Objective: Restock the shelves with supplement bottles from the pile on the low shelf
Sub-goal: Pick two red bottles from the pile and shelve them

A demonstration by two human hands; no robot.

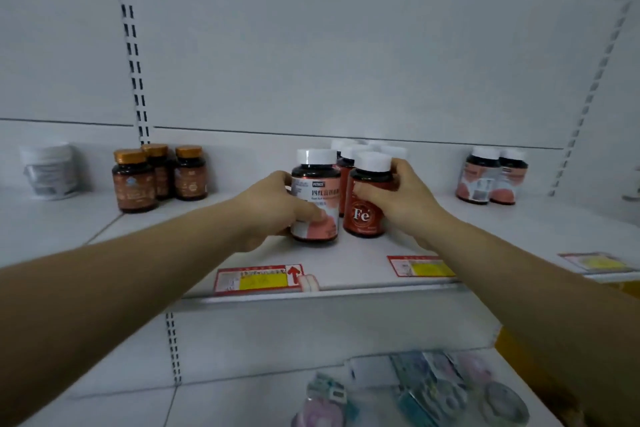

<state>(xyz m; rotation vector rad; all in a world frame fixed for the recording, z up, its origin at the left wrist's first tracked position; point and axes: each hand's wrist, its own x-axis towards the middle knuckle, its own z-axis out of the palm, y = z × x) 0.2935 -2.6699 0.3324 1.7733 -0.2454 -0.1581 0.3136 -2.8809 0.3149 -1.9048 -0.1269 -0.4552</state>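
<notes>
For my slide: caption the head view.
Left hand and right hand each grip a bottle upright on the shelf.

A shop: slotted white shelving (pixel 346 274), price labels (pixel 258 278) and grouped supplement bottles (pixel 189 173).

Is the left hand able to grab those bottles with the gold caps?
Probably yes. The gold-capped bottles stand apart to the left on the same shelf, nothing before them. But the left hand grips the pink-label bottle, so it must release first.
</notes>
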